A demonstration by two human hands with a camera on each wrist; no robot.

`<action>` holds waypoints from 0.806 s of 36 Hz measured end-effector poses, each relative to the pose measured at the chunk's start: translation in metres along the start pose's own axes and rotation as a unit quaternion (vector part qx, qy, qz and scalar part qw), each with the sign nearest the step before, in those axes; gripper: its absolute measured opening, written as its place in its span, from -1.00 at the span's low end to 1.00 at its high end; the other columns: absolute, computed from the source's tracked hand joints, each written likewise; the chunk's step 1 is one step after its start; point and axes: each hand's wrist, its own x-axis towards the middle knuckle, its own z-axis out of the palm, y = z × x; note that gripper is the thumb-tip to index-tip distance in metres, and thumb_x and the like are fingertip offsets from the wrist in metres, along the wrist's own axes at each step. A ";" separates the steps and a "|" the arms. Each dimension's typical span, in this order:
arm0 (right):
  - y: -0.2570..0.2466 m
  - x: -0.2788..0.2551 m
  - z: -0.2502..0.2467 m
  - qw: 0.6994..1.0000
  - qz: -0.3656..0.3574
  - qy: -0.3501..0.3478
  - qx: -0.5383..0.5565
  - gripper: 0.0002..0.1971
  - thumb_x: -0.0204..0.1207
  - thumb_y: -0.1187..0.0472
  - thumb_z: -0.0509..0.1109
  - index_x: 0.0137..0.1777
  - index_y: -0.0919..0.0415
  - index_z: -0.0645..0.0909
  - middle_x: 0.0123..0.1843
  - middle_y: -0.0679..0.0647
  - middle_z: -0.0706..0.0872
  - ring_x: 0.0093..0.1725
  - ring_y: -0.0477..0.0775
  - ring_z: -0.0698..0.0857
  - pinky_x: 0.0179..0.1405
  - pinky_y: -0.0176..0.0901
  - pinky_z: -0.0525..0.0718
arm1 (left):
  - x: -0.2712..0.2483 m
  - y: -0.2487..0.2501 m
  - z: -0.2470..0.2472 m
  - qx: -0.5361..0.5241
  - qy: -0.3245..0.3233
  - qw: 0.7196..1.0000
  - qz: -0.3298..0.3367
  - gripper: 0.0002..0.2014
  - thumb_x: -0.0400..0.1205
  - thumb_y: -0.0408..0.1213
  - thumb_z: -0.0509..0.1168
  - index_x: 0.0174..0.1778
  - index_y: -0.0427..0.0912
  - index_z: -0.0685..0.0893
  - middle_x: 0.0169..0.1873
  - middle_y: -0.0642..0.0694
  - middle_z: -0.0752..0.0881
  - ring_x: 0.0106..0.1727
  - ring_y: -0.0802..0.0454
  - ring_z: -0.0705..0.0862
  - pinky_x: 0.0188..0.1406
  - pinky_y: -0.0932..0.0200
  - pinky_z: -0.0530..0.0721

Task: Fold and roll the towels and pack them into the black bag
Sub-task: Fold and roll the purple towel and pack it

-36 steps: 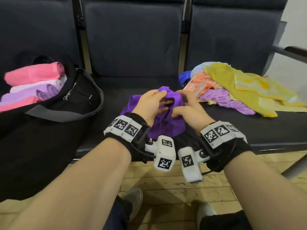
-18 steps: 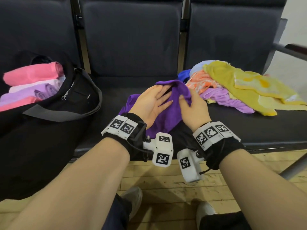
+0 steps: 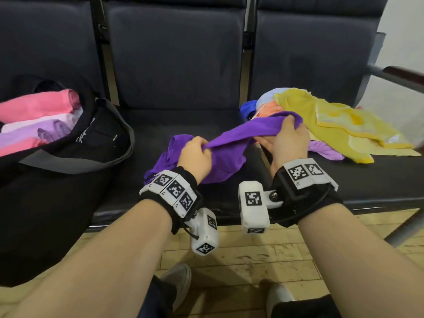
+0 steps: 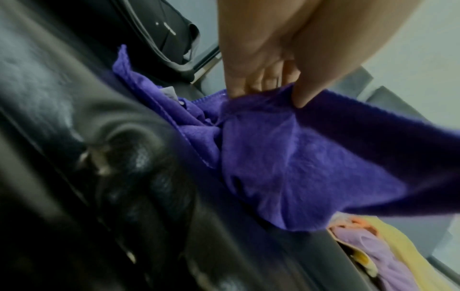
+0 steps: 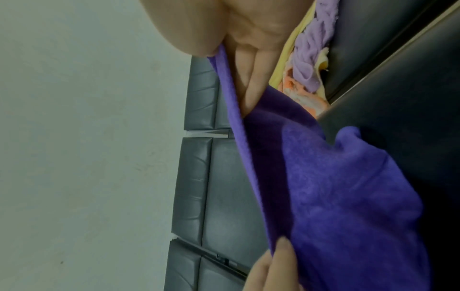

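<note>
Left hand bunches the purple towel low over the seat. Right hand grips its far edge higher, pulling it taut.

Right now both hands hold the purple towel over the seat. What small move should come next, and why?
Probably draw the hands further apart and lay the purple towel flat on the seat. The left hand and right hand each pinch its edge, but the cloth between them hangs bunched, not yet folded. Rolled towels already lie in the black bag.
</note>
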 end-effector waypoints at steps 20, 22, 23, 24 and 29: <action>0.027 -0.010 0.004 0.883 -0.210 -0.250 -0.337 -0.77 0.61 0.10 0.30 0.05 0.14 0.76 -0.12 -0.01 0.73 -0.07 -0.16 0.66 0.06 -0.30 0.57 | -0.013 0.028 0.006 -0.159 -0.024 0.981 0.108 -0.88 0.68 -0.29 0.30 -0.01 -0.20 0.74 -0.21 -0.19 0.76 -0.22 -0.01 0.67 -0.17 0.22 0.63; 0.026 -0.015 0.004 0.883 -0.198 -0.278 -0.323 -0.72 0.60 0.06 0.29 0.16 0.10 0.75 0.06 0.06 0.77 0.14 -0.01 0.69 0.27 -0.03 0.60 | -0.013 0.026 0.003 -0.190 -0.019 0.977 0.093 -0.88 0.67 -0.31 0.31 -0.04 -0.20 0.76 -0.20 -0.26 0.78 -0.23 -0.02 0.66 -0.20 0.16 0.64; 0.024 -0.017 0.003 0.886 -0.183 -0.302 -0.301 -0.76 0.61 0.12 0.32 0.18 0.12 0.73 0.08 0.07 0.78 0.16 -0.01 0.70 0.31 0.01 0.61 | -0.012 0.024 0.000 -0.208 -0.019 0.974 0.088 -0.88 0.66 -0.33 0.31 -0.04 -0.22 0.77 -0.22 -0.25 0.78 -0.23 0.04 0.66 -0.22 0.20 0.63; 0.023 -0.016 0.002 0.886 -0.168 -0.330 -0.277 -0.79 0.60 0.21 0.36 0.19 0.14 0.71 0.09 0.08 0.77 0.15 -0.04 0.71 0.31 -0.02 0.63 | -0.010 0.023 -0.003 -0.225 -0.021 0.971 0.083 -0.88 0.66 -0.36 0.32 -0.03 -0.25 0.77 -0.22 -0.23 0.78 -0.22 0.08 0.67 -0.21 0.23 0.64; 0.022 -0.014 -0.004 0.868 -0.140 -0.364 -0.308 -0.39 0.27 0.37 0.47 0.33 -0.07 0.54 0.25 0.10 0.62 0.25 -0.01 0.63 0.28 -0.19 0.61 | -0.012 0.021 -0.012 -0.288 -0.063 0.953 0.068 -0.83 0.63 -0.35 0.37 0.09 -0.27 0.78 -0.06 -0.19 0.82 0.01 -0.03 0.79 0.10 0.09 0.73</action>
